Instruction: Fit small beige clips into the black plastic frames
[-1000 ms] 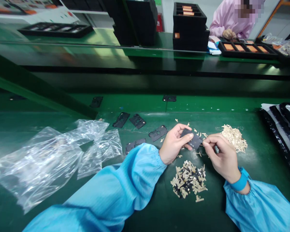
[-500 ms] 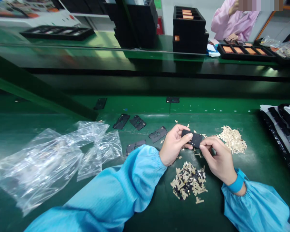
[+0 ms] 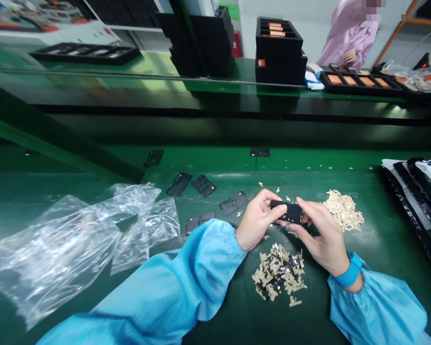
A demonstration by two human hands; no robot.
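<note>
Between my two hands is a flat black plastic plate [image 3: 291,213] with small holes and light dots. My left hand [image 3: 259,218] pinches its left end, thumb on top. At the right end, the thumb and fingers of my right hand [image 3: 321,235] close around the plate's edges. A blue band [image 3: 349,272] circles my right wrist. Just below my hands lies a pile of small beige and black pieces [image 3: 278,273]. Beyond my right hand is a heap of small beige pieces [image 3: 344,210]. Similar black plates [image 3: 233,203] lie to the left of my hands.
Crumpled clear plastic bags [image 3: 68,244] cover the left of the green table. Black wrapped packages [image 3: 418,201] lie at the right edge. On the raised shelf stand stacked black trays [image 3: 280,52] and a tray with orange parts [image 3: 362,85]. A person in pink [image 3: 352,38] is behind it.
My right hand has gone from pinching the plate's lower right corner to spanning its right end, thumb below and fingers above. The view has shifted slightly.
</note>
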